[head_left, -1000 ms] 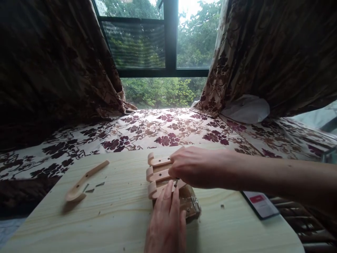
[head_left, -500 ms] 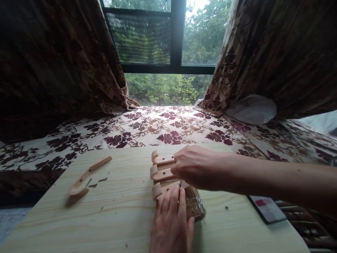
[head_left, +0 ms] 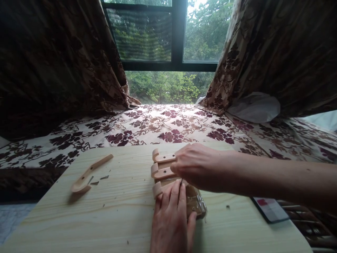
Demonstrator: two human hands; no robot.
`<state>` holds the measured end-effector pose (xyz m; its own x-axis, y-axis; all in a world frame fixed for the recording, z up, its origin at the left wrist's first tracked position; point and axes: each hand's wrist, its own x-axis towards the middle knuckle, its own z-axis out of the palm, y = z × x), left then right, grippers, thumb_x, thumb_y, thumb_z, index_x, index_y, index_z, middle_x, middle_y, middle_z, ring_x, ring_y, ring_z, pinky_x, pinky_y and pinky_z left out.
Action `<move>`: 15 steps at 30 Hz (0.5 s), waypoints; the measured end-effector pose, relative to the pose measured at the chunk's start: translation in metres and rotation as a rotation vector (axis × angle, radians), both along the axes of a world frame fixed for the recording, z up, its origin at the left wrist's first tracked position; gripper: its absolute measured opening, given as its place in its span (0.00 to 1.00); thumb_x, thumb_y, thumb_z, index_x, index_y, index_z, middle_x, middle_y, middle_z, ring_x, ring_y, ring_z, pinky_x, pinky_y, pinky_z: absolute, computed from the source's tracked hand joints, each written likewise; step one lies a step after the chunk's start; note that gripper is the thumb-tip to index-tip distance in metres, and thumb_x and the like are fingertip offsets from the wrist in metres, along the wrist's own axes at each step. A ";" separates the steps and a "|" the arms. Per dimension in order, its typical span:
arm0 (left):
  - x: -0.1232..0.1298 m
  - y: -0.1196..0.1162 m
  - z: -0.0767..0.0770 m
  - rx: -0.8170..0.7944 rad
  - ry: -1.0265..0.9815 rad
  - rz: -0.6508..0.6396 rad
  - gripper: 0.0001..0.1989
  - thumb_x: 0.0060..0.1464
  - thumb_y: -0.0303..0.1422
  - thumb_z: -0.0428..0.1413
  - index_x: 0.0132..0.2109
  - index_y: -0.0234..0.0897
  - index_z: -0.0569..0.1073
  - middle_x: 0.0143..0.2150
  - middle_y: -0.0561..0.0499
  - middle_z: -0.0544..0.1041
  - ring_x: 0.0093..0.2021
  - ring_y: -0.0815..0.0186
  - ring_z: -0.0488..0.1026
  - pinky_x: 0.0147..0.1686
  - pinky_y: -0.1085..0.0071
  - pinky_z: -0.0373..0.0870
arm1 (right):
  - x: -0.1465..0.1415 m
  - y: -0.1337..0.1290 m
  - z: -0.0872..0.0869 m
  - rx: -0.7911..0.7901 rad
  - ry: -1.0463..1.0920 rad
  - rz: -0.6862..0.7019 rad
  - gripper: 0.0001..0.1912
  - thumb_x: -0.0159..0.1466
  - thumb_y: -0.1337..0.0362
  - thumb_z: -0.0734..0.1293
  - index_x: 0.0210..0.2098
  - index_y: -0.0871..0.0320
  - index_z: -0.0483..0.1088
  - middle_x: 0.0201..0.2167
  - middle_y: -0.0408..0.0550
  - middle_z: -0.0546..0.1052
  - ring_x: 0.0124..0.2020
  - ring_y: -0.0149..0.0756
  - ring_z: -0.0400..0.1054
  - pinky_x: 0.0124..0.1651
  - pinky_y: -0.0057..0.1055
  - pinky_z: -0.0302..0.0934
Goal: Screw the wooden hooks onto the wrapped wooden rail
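Note:
Three pale wooden hooks lie side by side across a brown block wrapped in clear plastic (head_left: 193, 198): the far hook (head_left: 162, 158), the middle hook (head_left: 159, 172) and the near hook (head_left: 157, 190). My left hand (head_left: 171, 219) presses its fingers onto the near hook, thumb against the block's right part. Closed in a fist above them, my right hand (head_left: 196, 165) grips what looks like a screwdriver (head_left: 181, 181). Only its thin dark shaft shows, pointing down at the near hook beside my left fingertips; the handle is hidden.
On the left of the pale wooden table (head_left: 126, 211) lies a loose wooden hook (head_left: 91, 171) with several screws (head_left: 104, 177) beside it. A dark-edged phone-like slab (head_left: 271, 210) rests by the right edge. Floral cloth (head_left: 168, 123) spreads behind, below the window.
The view has shifted slightly. Both hands stay in place on the block, and the shaft remains at the near hook.

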<state>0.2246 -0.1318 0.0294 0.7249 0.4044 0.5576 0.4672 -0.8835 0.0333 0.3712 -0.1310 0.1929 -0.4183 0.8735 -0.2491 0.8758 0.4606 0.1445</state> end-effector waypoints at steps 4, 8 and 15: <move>0.002 0.001 0.002 -0.025 -0.039 -0.007 0.22 0.57 0.39 0.49 0.54 0.31 0.68 0.55 0.44 0.72 0.53 0.56 0.68 0.48 0.60 0.69 | 0.004 0.005 -0.002 -0.023 -0.022 -0.117 0.04 0.58 0.72 0.64 0.26 0.60 0.68 0.24 0.45 0.70 0.20 0.27 0.53 0.22 0.31 0.44; 0.000 0.002 0.001 -0.022 -0.039 -0.022 0.22 0.57 0.39 0.49 0.54 0.31 0.68 0.55 0.45 0.72 0.53 0.57 0.67 0.49 0.62 0.68 | 0.004 0.003 0.008 -0.055 -0.023 -0.128 0.02 0.58 0.72 0.63 0.29 0.61 0.68 0.26 0.46 0.71 0.20 0.26 0.54 0.22 0.31 0.43; -0.004 0.004 0.002 -0.017 0.027 -0.008 0.23 0.56 0.41 0.51 0.55 0.33 0.68 0.56 0.46 0.71 0.52 0.57 0.68 0.49 0.63 0.69 | -0.004 0.000 0.016 -0.080 -0.018 -0.025 0.08 0.58 0.77 0.62 0.25 0.60 0.66 0.22 0.43 0.68 0.20 0.26 0.50 0.22 0.30 0.43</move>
<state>0.2208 -0.1282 0.0316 0.7430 0.4078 0.5308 0.4610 -0.8867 0.0359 0.3672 -0.1311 0.2085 -0.3912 0.8606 -0.3261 0.8849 0.4491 0.1235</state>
